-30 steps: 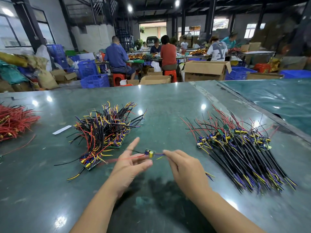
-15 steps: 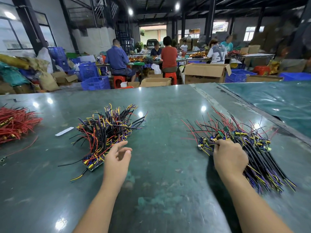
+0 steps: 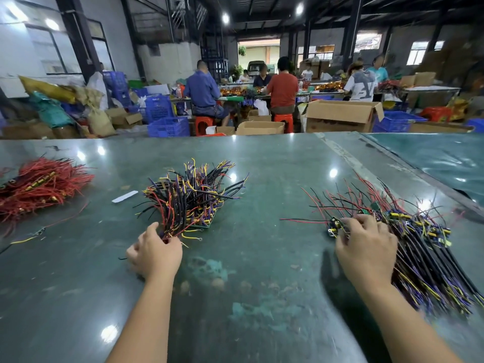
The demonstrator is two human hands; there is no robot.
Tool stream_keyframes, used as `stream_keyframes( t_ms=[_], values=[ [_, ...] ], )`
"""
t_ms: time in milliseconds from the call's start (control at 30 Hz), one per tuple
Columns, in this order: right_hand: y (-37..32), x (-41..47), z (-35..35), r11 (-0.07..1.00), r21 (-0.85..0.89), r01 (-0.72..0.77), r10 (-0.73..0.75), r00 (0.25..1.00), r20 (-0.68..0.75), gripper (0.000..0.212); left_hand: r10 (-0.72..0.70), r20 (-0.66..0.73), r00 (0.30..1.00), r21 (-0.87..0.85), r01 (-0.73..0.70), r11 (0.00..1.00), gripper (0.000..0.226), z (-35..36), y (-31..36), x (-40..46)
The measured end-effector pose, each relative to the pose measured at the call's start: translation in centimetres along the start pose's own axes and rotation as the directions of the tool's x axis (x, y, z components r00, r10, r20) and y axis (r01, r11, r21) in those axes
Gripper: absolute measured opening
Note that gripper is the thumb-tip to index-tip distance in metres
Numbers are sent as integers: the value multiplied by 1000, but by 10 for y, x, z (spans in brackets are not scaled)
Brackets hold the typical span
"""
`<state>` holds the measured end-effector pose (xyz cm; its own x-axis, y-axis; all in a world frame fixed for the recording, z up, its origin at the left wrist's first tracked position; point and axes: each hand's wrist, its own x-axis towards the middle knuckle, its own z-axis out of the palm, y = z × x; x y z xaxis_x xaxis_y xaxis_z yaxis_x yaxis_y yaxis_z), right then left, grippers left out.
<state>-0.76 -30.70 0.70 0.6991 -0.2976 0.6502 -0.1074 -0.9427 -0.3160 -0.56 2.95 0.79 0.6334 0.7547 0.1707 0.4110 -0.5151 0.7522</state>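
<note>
The wired piece both hands shared a second ago is gone. The left hand [image 3: 154, 254] now curls at the near end of the middle pile [image 3: 188, 197], but its grip cannot be told, while the right hand [image 3: 366, 247] has shifted to the left edge of the right pile [image 3: 424, 247] and pinches a fresh board [image 3: 334, 228]. A new cycle is likely starting, and the board's red lead [image 3: 301, 220] lies flat on the table [image 3: 262, 179], its long axis pointing left.

Dim beyond the table [image 3: 275, 163], lit by ceiling lamps [image 3: 225, 18] above it; white glare spots on the table, soft shadow beside right hand [image 3: 366, 247], edges bowed.
</note>
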Motion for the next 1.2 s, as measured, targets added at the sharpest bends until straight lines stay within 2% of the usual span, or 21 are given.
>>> stream_keyframes(
  t_ms=[67,133,300,367,433,533,600,700,833,900,967,1000,1033,1100,1200],
  values=[
    [-8,-7,2,994,68,91,-89,996,-18,17,0,81,997,121,-9,993,42,1,-4,1],
    [-17,-13,2,979,125,162,-158,986,-44,17,10,81,997,187,-25,982,34,1,-5,2],
    [-28,-20,3,924,247,292,-286,956,-60,20,-29,79,996,240,10,971,19,0,-5,3],
    [-29,-21,2,912,275,305,-304,951,-49,20,-43,104,994,237,17,971,21,0,-4,4],
    [-30,-21,1,904,297,309,-313,949,-35,21,-52,130,990,185,27,982,36,0,-2,4],
    [-32,-21,0,886,344,310,-322,947,-24,21,-15,152,988,14,13,1000,55,1,-1,2],
    [-34,-23,-1,870,385,308,-330,944,-10,21,3,176,984,-169,27,985,53,3,1,0],
    [-39,-27,-3,839,459,292,-347,937,39,20,37,290,956,-510,121,852,16,2,7,-3],
    [-47,-33,-6,796,543,268,-395,909,130,21,8,345,938,-743,268,613,13,-1,21,-13],
    [-51,-37,-7,783,571,248,-409,896,171,21,-2,402,916,-829,365,424,20,-4,33,-21],
    [-55,-40,-8,756,623,203,-415,884,216,23,77,507,858,-853,488,184,29,-8,44,-28],
    [-58,-41,-9,733,662,156,-410,878,247,23,150,548,823,-837,538,102,29,-8,48,-33],
    [-61,-41,-10,706,702,94,-397,873,283,24,219,576,788,-815,572,88,28,-8,51,-40],
    [-66,-42,-12,637,767,-81,-352,855,382,25,282,620,732,-784,586,205,26,-6,53,-55],
    [-74,-42,-13,455,797,-397,-297,776,556,22,354,652,670,-757,551,351,28,4,53,-78]
  ],
)
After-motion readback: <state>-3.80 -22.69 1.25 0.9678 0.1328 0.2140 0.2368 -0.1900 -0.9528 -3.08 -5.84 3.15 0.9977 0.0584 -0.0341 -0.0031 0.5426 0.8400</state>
